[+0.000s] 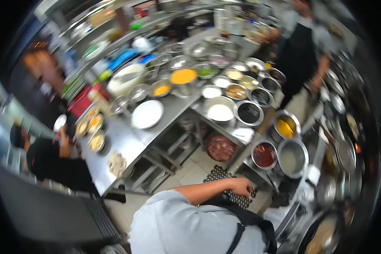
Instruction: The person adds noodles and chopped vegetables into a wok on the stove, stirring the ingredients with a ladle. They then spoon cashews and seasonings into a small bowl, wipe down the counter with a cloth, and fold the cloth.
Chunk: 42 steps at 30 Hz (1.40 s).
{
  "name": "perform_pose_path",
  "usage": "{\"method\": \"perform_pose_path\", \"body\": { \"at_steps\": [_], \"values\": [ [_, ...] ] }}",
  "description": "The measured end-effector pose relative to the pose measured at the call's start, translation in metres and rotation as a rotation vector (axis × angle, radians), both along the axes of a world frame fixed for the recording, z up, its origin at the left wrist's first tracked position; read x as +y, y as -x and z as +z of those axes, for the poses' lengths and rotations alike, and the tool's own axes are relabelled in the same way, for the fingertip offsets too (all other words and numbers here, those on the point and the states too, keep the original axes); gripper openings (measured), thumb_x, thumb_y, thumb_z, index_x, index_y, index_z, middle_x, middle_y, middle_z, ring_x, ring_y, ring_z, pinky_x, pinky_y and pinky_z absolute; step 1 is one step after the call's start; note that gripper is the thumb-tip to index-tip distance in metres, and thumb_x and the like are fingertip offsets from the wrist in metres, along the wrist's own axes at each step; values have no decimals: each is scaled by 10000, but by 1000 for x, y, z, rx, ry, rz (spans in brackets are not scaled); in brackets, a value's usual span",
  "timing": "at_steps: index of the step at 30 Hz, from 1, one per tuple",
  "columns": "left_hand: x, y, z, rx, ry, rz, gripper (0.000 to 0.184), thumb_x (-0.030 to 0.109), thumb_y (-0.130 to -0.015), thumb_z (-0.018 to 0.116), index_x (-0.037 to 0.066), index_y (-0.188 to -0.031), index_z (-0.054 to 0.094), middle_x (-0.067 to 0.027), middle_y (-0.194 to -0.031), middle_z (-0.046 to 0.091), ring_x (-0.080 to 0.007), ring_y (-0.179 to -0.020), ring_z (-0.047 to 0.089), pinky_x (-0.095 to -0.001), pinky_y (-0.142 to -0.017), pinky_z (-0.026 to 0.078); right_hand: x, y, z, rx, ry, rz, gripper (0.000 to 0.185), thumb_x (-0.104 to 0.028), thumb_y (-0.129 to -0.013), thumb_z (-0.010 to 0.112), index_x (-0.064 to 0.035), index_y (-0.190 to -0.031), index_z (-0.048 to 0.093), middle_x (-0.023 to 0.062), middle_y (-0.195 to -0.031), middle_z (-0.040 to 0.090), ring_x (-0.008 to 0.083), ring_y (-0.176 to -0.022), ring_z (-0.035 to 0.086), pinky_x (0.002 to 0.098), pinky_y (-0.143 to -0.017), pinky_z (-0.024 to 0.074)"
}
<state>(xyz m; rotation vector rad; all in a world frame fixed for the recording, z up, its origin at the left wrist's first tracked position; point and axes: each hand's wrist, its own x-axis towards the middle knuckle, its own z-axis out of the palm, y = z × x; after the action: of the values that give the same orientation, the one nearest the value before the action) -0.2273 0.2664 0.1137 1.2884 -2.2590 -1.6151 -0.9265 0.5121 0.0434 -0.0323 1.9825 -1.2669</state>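
Observation:
My left hand (241,186) reaches across the front of my dark apron, with its fingers curled and pointing down; whatever may be inside them is hidden. Below it lies a black-and-white patterned surface (218,173), perhaps a mat. Beyond the hand, to its upper right, stand a pot of red sauce (264,155), a pot of cloudy pale liquid (293,158) and a pot of yellow liquid (285,127). A bowl of raw-looking reddish meat (221,148) sits low under the counter. My right hand is out of view.
Steel counters (129,146) carry several bowls, a white plate (147,114) and a dough-like lump (117,164). A wok (324,235) and other pans line the stove side at right. One person (302,46) stands at upper right, another (46,156) at left.

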Motion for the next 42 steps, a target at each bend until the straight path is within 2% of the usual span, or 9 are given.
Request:
{"method": "perform_pose_path", "body": {
  "at_steps": [2,3,4,6,9,13,21,23,42],
  "values": [
    [0,-4,-7,49,58,-43,455,317,-769,701,-11,-1076,630,-172,-986,662,-274,-914,627,-362,-804,487,31,60,-37,-168,207,197,425,-390,-952,439,-69,-1197,570,41,-867,640,152,-658,562,308,-493,465],
    [-3,-1,-25,52,20,-76,468,321,-779,699,-21,-1089,618,-178,-988,651,-273,-911,620,-359,-806,483,17,-1,0,44,10,-71,312,-267,-947,477,-89,-1185,571,32,-774,616,98,-468,441,268,-385,359],
    [-4,2,0,15,-117,-77,447,304,-798,694,-25,-1091,617,-157,-999,653,-236,-912,615,-350,-807,486,21,-26,16,104,142,194,260,-238,-950,464,-113,-1140,592,19,-693,571,114,-480,446,285,-404,373],
    [-2,1,-11,101,-216,1,486,282,-820,698,-45,-1160,580,-119,-1022,651,-169,-935,596,-312,-800,488,0,-94,56,24,162,-290,177,-227,-938,467,-162,-1024,607,15,-606,501,144,-455,450,290,-384,362],
    [-9,11,-29,49,-257,-11,479,263,-801,717,-46,-1146,595,-114,-979,661,-172,-912,604,-302,-832,482,7,-100,60,21,380,-302,207,-110,-870,595,-88,-1075,571,-2,-537,436,121,-371,390,284,-338,319],
    [-21,38,-20,22,-408,-21,400,157,-823,684,-36,-1158,585,-45,-959,650,-117,-829,588,-264,-736,476,-18,-136,81,197,178,-428,292,-49,-873,538,-42,-1164,526,4,-541,429,132,-378,419,318,-328,372],
    [-42,57,-25,117,-415,-55,374,88,-823,671,-57,-1153,572,-48,-950,650,-109,-818,592,-246,-720,476,10,-178,111,344,37,-296,330,-59,-877,523,-88,-1205,507,31,-575,460,137,-379,425,318,-324,368],
    [-44,62,-20,126,-440,-26,373,78,-824,669,-62,-1155,568,-56,-958,647,-113,-843,594,-248,-756,476,17,-178,95,168,62,-338,560,-63,-887,519,-98,-1414,332,18,-572,454,121,-387,419,290,-324,365],
    [-48,91,-22,77,-421,-128,379,77,-834,667,-75,-1162,554,-53,-942,647,-116,-839,595,-252,-761,471,8,-191,107,110,116,-275,443,-66,-892,532,-146,-1316,431,10,-580,436,125,-391,416,300,-339,357]
  ]
}}
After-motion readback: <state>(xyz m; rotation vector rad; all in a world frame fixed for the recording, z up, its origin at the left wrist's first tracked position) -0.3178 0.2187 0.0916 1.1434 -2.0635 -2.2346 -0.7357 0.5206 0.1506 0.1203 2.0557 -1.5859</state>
